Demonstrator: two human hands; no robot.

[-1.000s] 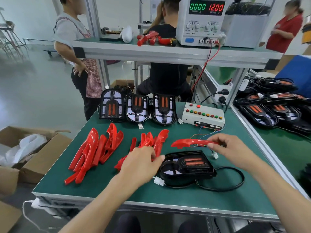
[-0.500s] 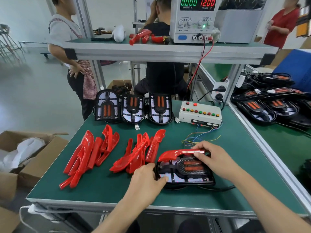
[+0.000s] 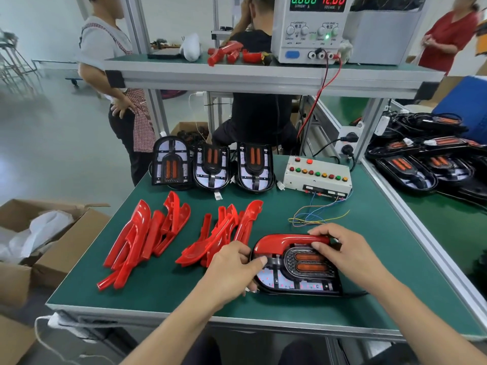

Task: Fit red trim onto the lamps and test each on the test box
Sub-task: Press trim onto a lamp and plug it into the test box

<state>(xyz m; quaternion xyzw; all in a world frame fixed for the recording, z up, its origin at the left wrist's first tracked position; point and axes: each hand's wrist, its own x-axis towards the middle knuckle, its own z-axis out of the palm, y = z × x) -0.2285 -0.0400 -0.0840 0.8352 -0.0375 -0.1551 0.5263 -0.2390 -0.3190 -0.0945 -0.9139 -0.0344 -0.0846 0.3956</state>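
Near the surface's front edge, the right hand (image 3: 340,248) presses the red trim (image 3: 284,242) lengthwise along the lamp's (image 3: 297,270) far rim while the left hand (image 3: 234,270) grips its left end.

Two hands are working at a green table (image 3: 163,285): the left hand (image 3: 232,270) is gripping a lamp (image 3: 297,272), the right hand (image 3: 342,251) is pressing a red trim (image 3: 279,243) onto it.
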